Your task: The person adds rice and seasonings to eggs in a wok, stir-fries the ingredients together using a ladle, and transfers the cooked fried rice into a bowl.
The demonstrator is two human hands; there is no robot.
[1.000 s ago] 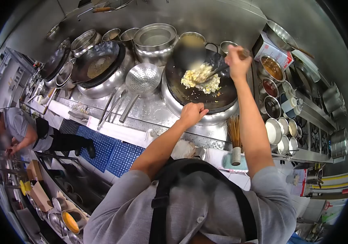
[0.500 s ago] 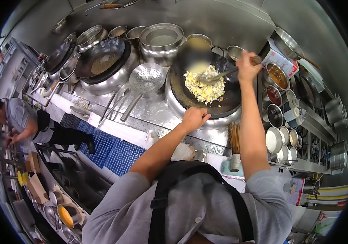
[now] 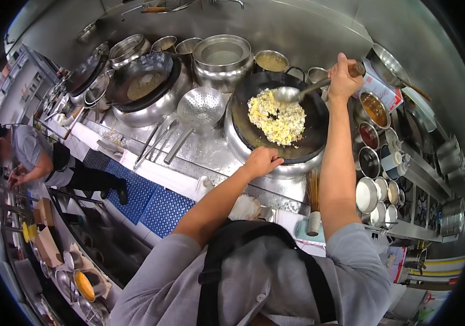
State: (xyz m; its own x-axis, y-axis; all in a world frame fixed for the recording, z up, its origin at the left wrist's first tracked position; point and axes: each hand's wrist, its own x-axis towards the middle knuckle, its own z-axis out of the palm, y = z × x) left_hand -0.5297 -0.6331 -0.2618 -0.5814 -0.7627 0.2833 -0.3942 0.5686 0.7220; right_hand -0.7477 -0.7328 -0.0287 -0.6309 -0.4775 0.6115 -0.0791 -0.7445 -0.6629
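Note:
A black wok (image 3: 315, 133) sits on a round steel burner ring. In it lies a loose heap of white and yellow food (image 3: 277, 120), which looks like rice with egg. My left hand (image 3: 263, 162) is closed at the wok's near rim, the thumb pointing right. Raised to the right of the wok, my right hand (image 3: 345, 77) grips the handle of a metal ladle (image 3: 286, 94). The ladle's bowl rests at the back edge of the food. A perforated skimmer (image 3: 202, 107) lies on the steel counter left of the wok.
Steel pots (image 3: 221, 54) line the back wall. A second wok (image 3: 148, 81) stands at left. Sauce containers (image 3: 373, 108) and white-filled bowls (image 3: 366, 194) are at right. A bamboo brush (image 3: 313, 212) lies near the front edge. Another person (image 3: 37, 155) stands at far left.
My right hand has moved up and right, and the ladle bowl has shifted towards the back of the wok. The food has spread lower. A dark blurred shape over the wok's back is gone.

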